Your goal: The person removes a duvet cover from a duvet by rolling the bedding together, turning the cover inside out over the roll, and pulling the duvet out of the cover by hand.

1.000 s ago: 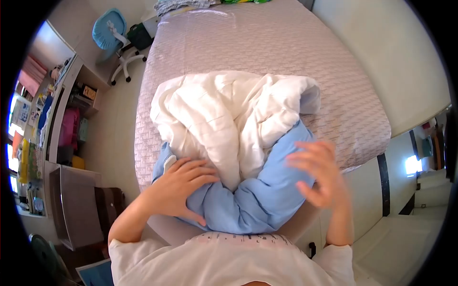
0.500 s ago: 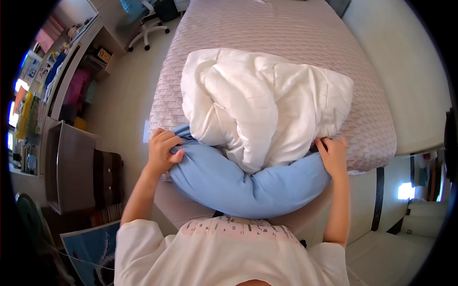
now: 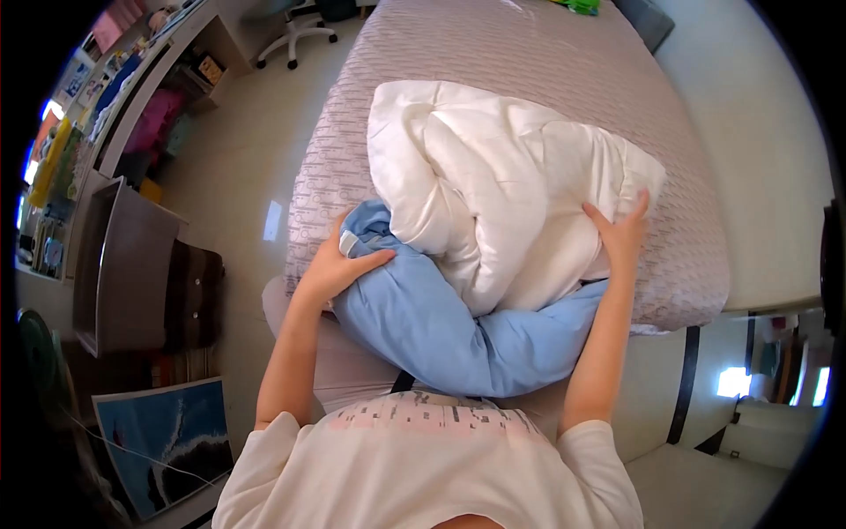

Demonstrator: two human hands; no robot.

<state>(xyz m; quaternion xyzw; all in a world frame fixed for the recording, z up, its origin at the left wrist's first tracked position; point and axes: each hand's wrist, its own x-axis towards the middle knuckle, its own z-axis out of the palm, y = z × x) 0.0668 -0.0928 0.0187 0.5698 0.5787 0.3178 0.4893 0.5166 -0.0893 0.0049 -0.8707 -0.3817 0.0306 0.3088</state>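
Observation:
A white quilt (image 3: 493, 185) lies bunched on the bed, its near part tucked into a gathered blue duvet cover (image 3: 441, 322) that sags across my lap. My left hand (image 3: 342, 263) grips the cover's left edge, thumb on top and the other fingers mostly hidden behind the cloth. A small white tag or strip shows beside those fingers. On the right, my right hand (image 3: 621, 231) rests against the quilt's side with thumb and fingers spread apart. My right forearm passes over the right end of the cover.
The bed (image 3: 458, 44) has a quilted pinkish cover. A desk (image 3: 132, 115) with many items lines the left, with a wheeled chair (image 3: 295, 40) beyond. A grey bin-like box (image 3: 132, 273) and a leaning picture (image 3: 167, 441) stand left. Something green (image 3: 582, 5) lies at the far end.
My right hand has left the cover's edge and moved up onto the quilt, fingers spreading. My left hand has shifted right with the cover's edge. The view has turned slightly.

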